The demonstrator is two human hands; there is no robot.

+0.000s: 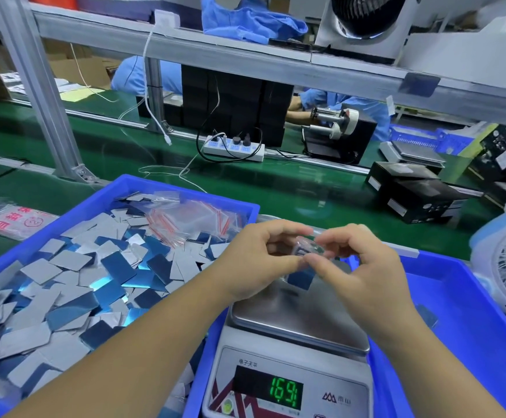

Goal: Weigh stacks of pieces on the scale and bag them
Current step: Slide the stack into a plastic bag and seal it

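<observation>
Two hands, left hand (257, 260) and right hand (363, 267), pinch one small clear zip bag (309, 251) between curled fingers (315, 262), held above the scale (297, 327) pan, probably to seal a weighed stack inside. A blue piece (301, 279) lies on the pan; the display reads 169. Loose pieces (74, 285) and spare bags (191, 218) fill the left blue tray (185, 188).

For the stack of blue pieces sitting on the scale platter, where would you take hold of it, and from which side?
Pinch the stack of blue pieces across its two side edges, coming from above. It lies flat on the scale platter, so only its edges give purchase. Both hands, left and right, currently pinch a small clear bag just over it.
</observation>
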